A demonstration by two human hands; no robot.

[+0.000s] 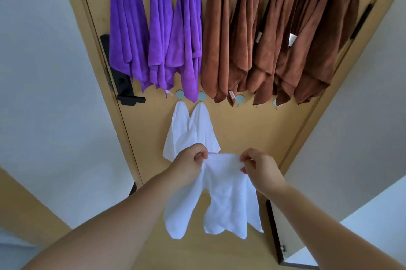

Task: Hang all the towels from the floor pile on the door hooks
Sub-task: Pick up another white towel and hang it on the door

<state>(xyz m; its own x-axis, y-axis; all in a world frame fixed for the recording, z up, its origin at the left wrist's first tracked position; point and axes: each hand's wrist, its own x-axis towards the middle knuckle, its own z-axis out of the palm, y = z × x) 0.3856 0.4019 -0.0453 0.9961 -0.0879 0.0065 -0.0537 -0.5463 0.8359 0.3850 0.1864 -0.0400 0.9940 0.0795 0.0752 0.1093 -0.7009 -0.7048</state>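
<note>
Facing a yellow door (241,129) between pale walls. Black lever handle (125,85) at the door's left edge.

Far, along the upper row: purple towels (153,28) on the left, three in number, and brown towels (274,39) on the right, hanging packed side by side.

Below them, a lower row of hooks (240,99) on small blue discs, some partly covered by the towel ends above. On the two leftmost hooks of this row: hung white towels (189,131), a pair, touching each other.

Near, in front of the lower door: held white towel (228,192), kept up by its top edge, the rest dangling in loose folds.

Left hand (193,160): fingers curled, pinching the left end of that top edge.

Right hand (259,166): fingers curled, thumb and fingertips pinching the right end.

Hands near each other at the same height, the edge running between them. Left hand overlapping the lower corner of the hung pair in view; contact cannot be told.
</note>
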